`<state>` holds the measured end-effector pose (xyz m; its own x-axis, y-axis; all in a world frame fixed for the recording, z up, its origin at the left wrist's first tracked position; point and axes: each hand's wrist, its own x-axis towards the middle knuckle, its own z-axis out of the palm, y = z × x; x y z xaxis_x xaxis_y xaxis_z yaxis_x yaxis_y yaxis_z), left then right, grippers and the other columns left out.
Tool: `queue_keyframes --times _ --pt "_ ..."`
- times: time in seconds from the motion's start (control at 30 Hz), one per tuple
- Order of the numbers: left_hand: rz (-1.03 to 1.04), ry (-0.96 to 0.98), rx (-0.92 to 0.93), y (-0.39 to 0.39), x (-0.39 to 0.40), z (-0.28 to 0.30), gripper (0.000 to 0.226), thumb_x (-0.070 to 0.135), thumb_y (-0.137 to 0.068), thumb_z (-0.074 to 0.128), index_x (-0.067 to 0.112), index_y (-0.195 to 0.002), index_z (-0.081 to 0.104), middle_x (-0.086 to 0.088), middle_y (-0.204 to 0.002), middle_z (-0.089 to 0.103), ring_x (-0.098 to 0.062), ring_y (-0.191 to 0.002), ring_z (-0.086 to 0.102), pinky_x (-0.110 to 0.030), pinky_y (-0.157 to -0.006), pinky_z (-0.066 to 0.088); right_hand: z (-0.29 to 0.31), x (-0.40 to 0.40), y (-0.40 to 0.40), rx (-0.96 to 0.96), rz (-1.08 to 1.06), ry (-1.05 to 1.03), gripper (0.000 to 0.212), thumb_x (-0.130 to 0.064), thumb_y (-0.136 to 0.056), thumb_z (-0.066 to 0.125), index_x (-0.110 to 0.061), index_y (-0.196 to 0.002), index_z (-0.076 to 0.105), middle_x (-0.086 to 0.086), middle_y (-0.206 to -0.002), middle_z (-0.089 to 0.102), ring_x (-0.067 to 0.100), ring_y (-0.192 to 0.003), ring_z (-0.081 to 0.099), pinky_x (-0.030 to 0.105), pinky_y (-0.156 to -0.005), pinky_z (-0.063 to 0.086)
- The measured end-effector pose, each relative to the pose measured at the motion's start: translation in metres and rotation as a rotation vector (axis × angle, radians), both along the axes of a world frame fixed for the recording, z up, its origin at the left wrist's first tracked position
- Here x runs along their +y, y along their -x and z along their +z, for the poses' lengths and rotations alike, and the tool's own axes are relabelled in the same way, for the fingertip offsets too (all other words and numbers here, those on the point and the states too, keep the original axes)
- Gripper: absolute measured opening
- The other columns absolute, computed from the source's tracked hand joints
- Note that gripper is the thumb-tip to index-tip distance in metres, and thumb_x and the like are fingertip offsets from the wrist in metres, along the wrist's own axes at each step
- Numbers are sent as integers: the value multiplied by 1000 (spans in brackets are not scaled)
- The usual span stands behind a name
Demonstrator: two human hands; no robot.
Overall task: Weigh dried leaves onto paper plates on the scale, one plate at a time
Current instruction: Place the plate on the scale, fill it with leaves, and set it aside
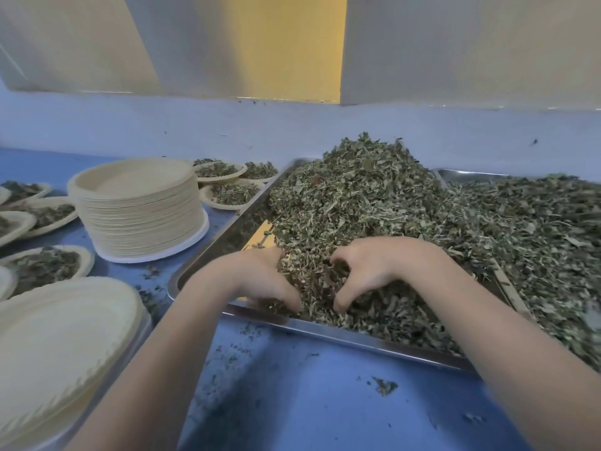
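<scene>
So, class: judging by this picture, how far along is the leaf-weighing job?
Done: several filled plates sit on the blue table. In hand: left hand and right hand gather dried leaves in the metal tray. Left: a tall stack of empty plates and a heaped tray.

A blue table (309, 402) is seen across the lower part of the view, and it is met at the back by a pale bluish wall (162, 122). Above the wall, a ledge (292, 100) is set along its top edge, and large off-white panels (471, 50) are seen to the left and right. Between the panels, a yellow strip (292, 43) is shown, more brightly lit than the surfaces around it.
</scene>
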<state>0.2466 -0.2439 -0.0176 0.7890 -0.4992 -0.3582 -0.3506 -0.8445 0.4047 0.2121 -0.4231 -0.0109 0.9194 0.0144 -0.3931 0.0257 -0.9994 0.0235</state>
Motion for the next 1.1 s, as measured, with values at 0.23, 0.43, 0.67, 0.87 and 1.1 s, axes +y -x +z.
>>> queue_keyframes --times 0.23,0.43,0.67,0.87,1.1 --pt "-31 -90 -126 4 -9 -11 77 25 -72 74 13 -138 37 -6 -117 56 -24 -106 56 -37 -90 50 0 22 0 55 64 -281 75 -34 -69 78 -27 -134 41 -9 -97 60 15 -79 67 30 -73 56" --pt "-65 -100 -106 -2 5 -2 95 28 -75 73 21 -150 16 -10 -137 48 -24 -108 59 -36 -92 50 3 15 10 177 -5 0 100 -43 -65 78 -25 -146 22 4 -123 56 23 -104 63 39 -88 54" --pt "-30 12 -147 2 -11 -18 56 19 -69 75 13 -121 57 -7 -105 65 -23 -96 62 -34 -80 55 -19 42 -8 30 -34 -410 55 -16 -68 79 -9 -114 50 3 -92 60 21 -67 70 29 -52 57" --pt "90 153 -139 3 -11 -18 61 11 -71 74 9 -126 48 -9 -112 56 -25 -96 58 -36 -78 53 -22 38 -6 -183 -143 -606 46 -6 -71 77 -10 -110 53 8 -92 66 16 -59 70 28 -51 58" --pt "117 238 -228 8 3 28 45 3 -77 67 6 -118 47 -13 -106 58 -26 -90 57 -33 -65 46 21 56 -5 -375 -81 -611 42 -12 -70 79 -14 -104 54 0 -84 65 4 -54 67 25 -51 57"
